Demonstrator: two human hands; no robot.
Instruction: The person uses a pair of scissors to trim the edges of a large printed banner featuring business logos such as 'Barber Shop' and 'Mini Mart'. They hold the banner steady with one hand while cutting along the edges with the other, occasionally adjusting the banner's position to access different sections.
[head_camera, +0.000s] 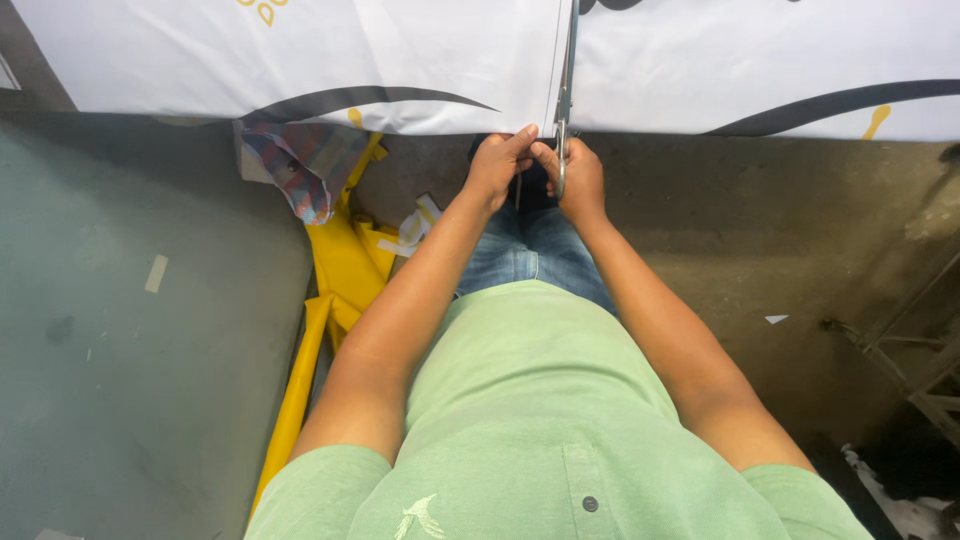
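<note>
Yellow sheeting (340, 270) lay crumpled on the floor at left, left hand (497, 165) pinched the cut edge of the white banner (400, 60), right hand (578, 180) closed around scissors (564, 110) whose blades ran up the slit, grey floor (780, 260) stretched to the right.

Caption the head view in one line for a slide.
Right hand works scissors through a white printed sheet while the left hand pinches its cut edge.

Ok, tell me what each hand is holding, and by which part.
The right hand holds metal scissors by the handles, blades along a cut in the white sheet. The left hand pinches the sheet's near edge beside that cut.
</note>
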